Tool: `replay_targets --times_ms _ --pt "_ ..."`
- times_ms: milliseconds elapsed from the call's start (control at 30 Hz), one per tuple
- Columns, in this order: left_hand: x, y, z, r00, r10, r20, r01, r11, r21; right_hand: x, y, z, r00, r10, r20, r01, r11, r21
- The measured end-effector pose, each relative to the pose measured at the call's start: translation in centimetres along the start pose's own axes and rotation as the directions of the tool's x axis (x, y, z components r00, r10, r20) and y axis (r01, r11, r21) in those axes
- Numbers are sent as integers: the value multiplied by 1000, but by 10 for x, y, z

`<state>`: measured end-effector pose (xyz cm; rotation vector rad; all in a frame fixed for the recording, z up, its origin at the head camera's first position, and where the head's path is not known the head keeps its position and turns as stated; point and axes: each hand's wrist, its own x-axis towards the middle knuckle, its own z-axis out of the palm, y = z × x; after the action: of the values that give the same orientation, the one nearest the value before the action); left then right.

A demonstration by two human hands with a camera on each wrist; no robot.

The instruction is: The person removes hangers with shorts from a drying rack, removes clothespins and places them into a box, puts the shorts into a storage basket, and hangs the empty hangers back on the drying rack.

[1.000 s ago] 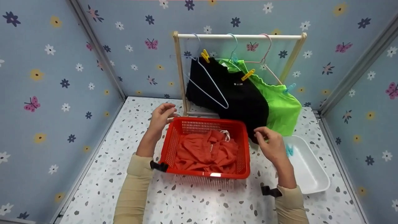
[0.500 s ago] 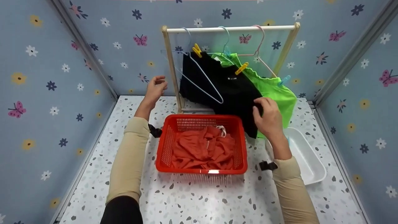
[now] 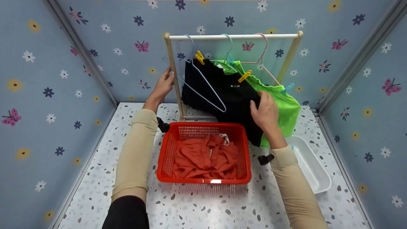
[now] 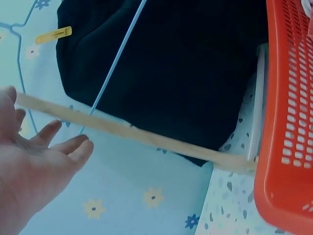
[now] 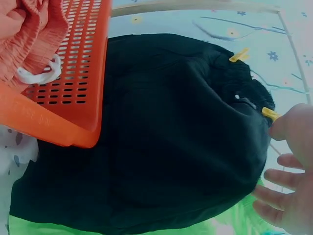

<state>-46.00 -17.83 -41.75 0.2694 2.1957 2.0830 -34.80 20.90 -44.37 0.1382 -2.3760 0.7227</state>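
Someone is holding an open left hand [image 3: 164, 84] beside the rack [image 3: 206, 37] and an open right hand [image 3: 266, 110] beside the black cloth [image 3: 232, 98], which yellow clips [image 3: 244, 76] are probably pinching to keep it up.

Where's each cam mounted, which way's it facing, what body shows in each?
Head: on the head, facing forward-down at rack, black garment and red basket; left hand, right hand and sleeves show.
Left wrist: on that wrist, facing the wooden post and black garment; left hand shows.
Right wrist: on that wrist, facing the black garment and yellow clothespins; right hand shows.
Both wrist views share the black garment and red basket.
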Motion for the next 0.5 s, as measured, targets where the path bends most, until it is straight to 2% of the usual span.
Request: replay_targets --times_ms 200,267,400,500 --pt "4 -6 7 993 80 -84 -84 996 -41 10 -2 8 999 15 45 -15 1000 0" --pt "3 -7 7 992 81 -100 -86 996 -40 13 -3 9 997 12 76 -12 1000 -5" --pt "1 -9 7 995 65 -80 -67 997 -25 17 -4 13 994 -5 111 8 1000 -21" --pt "0 -10 6 996 57 -65 -58 998 -7 18 -6 16 996 -33 81 31 999 19"
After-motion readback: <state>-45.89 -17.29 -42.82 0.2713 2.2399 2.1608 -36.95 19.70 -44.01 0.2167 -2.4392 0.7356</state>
